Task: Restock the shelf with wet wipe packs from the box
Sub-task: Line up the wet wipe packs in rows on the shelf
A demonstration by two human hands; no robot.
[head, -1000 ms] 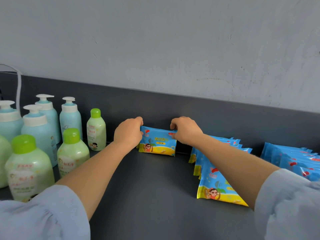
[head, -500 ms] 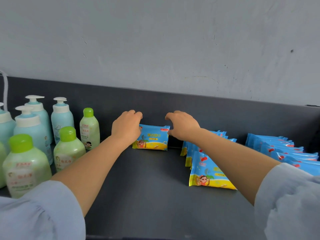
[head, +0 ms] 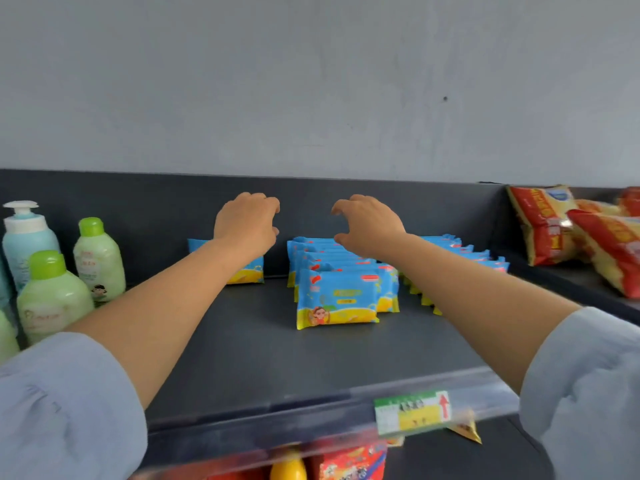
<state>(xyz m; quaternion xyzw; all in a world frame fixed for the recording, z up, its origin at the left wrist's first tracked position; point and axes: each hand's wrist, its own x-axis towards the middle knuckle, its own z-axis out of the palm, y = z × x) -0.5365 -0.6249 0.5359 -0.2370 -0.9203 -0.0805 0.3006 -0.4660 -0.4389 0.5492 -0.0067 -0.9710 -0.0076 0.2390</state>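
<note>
A blue and yellow wet wipe pack (head: 247,271) stands upright against the back of the dark shelf (head: 249,348), partly hidden by my left forearm. My left hand (head: 247,221) hovers above it, fingers loosely curled, holding nothing. My right hand (head: 367,225) hovers over a row of several standing wipe packs (head: 337,299), fingers curled like a claw and empty. A second row of packs (head: 481,258) shows behind my right forearm. The box is out of view.
Green-capped and pump bottles (head: 52,292) crowd the shelf's left end. Red and yellow snack bags (head: 571,230) lie on the neighbouring shelf at right. A price tag (head: 412,412) sits on the shelf's front rail, with goods on the shelf below.
Both hands have let go of the single pack and lifted off it, pulling back. The view has dropped and shifted right, bringing the shelf's front rail and snack bags into sight.
</note>
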